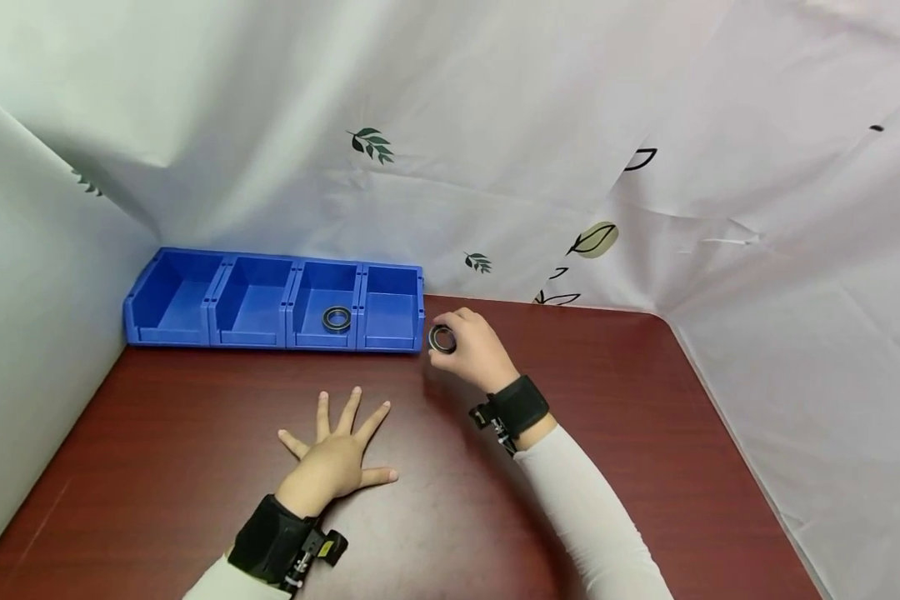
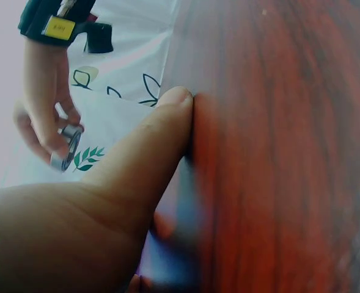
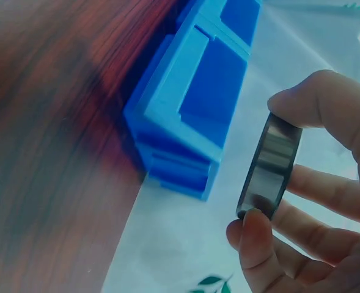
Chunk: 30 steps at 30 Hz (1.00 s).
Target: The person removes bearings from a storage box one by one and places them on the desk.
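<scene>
My right hand (image 1: 474, 350) pinches a ball bearing (image 1: 442, 338) by its outer rim, just right of the row of blue bins (image 1: 247, 340). In the right wrist view the bearing (image 3: 270, 165) is seen edge-on, with its shiny metal rim between thumb and fingers, above the table. A second bearing (image 1: 337, 319) lies in the third bin from the left. My left hand (image 1: 330, 467) rests palm down on the table in front of the bins, fingers spread. Its thumb (image 2: 149, 134) touches the tabletop in the left wrist view.
The reddish-brown table (image 1: 630, 417) extends around both hands. A pale cloth (image 1: 495, 125) with leaf prints hangs behind it and along its sides. The bins stand against the cloth at the back left. Both wrists wear black straps with small cameras.
</scene>
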{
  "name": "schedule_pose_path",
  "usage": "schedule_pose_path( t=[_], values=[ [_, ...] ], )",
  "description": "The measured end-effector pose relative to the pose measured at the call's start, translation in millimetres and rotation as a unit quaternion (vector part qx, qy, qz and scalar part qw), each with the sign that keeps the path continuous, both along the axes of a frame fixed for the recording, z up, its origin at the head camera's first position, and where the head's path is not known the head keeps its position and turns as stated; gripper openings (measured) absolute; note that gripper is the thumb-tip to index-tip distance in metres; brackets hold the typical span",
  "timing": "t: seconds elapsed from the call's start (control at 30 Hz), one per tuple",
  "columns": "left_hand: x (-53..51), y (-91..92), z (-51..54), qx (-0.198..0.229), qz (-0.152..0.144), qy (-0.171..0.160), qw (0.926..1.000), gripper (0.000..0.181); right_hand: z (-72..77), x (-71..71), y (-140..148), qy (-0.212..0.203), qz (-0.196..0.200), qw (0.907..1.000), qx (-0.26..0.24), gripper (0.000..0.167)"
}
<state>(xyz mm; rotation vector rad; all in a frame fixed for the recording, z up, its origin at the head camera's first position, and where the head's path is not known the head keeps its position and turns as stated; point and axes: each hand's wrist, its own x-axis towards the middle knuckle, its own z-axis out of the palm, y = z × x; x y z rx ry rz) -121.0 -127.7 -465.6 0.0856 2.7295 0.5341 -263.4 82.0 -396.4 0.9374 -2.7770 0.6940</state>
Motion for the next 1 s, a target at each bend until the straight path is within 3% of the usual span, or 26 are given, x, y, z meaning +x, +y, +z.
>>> schedule_pose_path(
  t=[0.13,0.43,1.0],
  values=[
    [0.8,0.6,-1.4,0.008,0.000,0.006,1.0000,0.102,-4.5,6.4,16,-0.002,-0.013,0.9999,-0.006,0.042],
    [2.0,-1.3,-1.2,-0.005,0.006,0.004,1.0000,0.103,-20.9,19.1,38,-0.039,-0.002,0.9980,0.050,0.041],
    [2.1,1.0,0.4,-0.006,0.001,0.010,0.9999,0.103,-37.3,44.0,67,-0.114,-0.012,0.9914,0.063,0.040]
  ],
)
